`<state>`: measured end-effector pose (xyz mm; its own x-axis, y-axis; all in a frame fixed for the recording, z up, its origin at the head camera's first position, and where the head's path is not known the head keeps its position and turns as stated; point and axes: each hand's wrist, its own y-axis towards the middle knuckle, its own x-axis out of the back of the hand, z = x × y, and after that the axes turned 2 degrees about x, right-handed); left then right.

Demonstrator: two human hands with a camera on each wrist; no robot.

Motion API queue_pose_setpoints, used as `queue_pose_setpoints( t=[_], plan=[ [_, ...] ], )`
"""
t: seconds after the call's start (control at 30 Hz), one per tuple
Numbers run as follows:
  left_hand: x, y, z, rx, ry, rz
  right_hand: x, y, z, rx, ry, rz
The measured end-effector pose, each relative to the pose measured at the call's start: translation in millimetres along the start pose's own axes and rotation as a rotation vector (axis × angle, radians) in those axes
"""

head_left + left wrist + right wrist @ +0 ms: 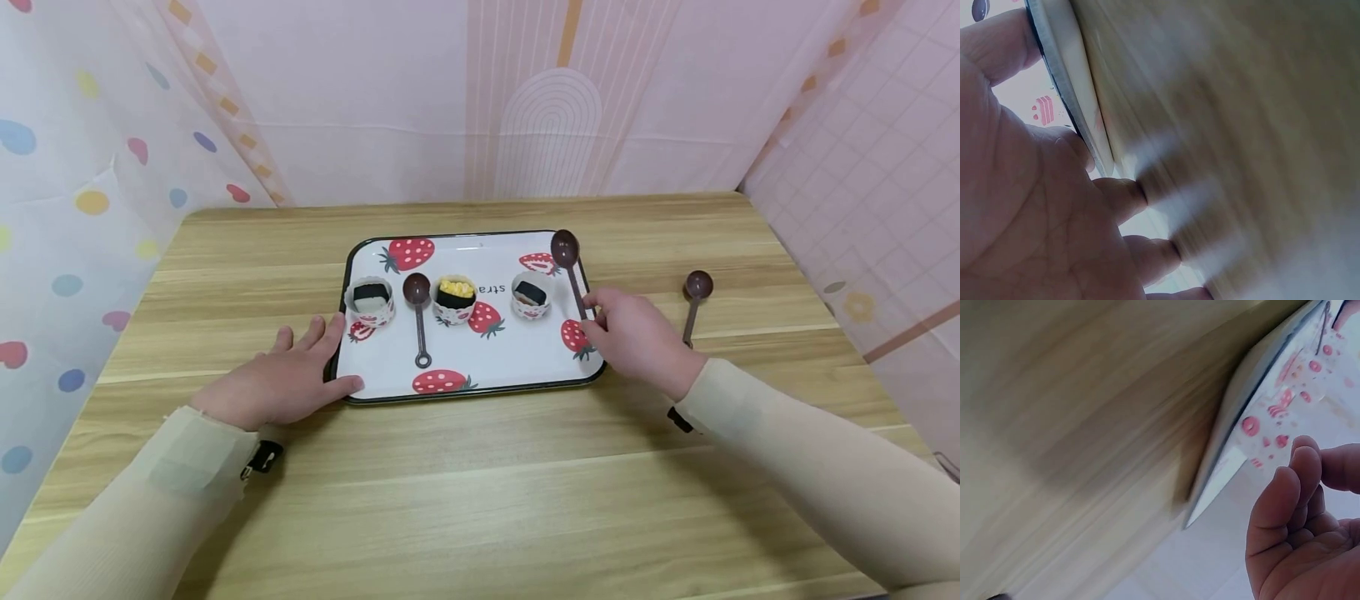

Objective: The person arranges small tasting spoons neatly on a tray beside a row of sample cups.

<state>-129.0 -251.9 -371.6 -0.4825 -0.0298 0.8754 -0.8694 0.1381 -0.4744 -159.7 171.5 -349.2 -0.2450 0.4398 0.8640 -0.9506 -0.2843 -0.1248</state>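
I see right hand [641,337] — grip pinching a dark-brown, round-bowled plastic spoon [565,248] at right end of white rectangular strawberry-print tray [517,358]; left hand [288,375] — fingers spread, nothing held, touching tray's left edge.

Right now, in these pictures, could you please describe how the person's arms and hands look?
The left arm wears a long cream fabric sleeve, the right a matching cream fabric sleeve. A small black fastener-like piece shows beside the left wrist and another beside the right. The left hand and right hand wear no gloves.
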Motion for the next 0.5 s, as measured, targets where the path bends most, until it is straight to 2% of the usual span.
queue_pose_setpoints(
  t=[0.27,0.5],
  plan=[
    [1.2,-1.7,0.8,0.000,-0.005,0.002,-10.1,2.5,25.2,0.072,0.044,0.010],
    [1.0,-0.7,0.7,0.005,-0.019,0.007,-23.7,15.8,54.1,0.113,0.069,0.049]
  ],
)
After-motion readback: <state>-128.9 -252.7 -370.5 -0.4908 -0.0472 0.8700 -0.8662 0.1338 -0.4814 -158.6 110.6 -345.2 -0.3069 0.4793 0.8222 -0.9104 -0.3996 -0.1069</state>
